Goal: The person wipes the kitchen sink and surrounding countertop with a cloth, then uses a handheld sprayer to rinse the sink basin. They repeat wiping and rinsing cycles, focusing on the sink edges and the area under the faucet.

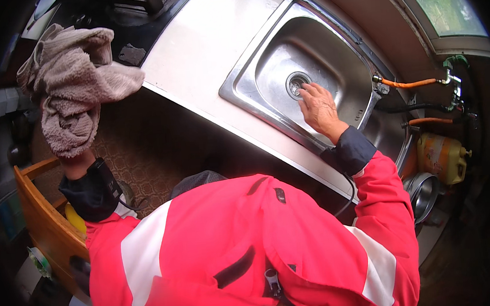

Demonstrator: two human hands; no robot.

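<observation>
A bunched brown terry towel point(79, 75) hangs from my left hand at the left. Its folds cover nearly all of that hand, so only the wrist point(77, 165) shows below them. My right hand point(320, 107) is over the basin of a stainless steel sink point(279, 59), palm down and holding nothing. The fingertips are close to the drain strainer point(296, 85); whether they touch the metal I cannot tell. Bare steel surrounds the hand in the basin.
A white countertop point(203, 40) runs between the sink and a black gas stove point(133, 16). Orange hoses point(410, 83) lead to wall taps at the right. Beyond the second basin point(385, 122) stand a yellow plastic jug point(441, 158) and metal bowls point(425, 196). A wooden chair point(45, 218) is at lower left.
</observation>
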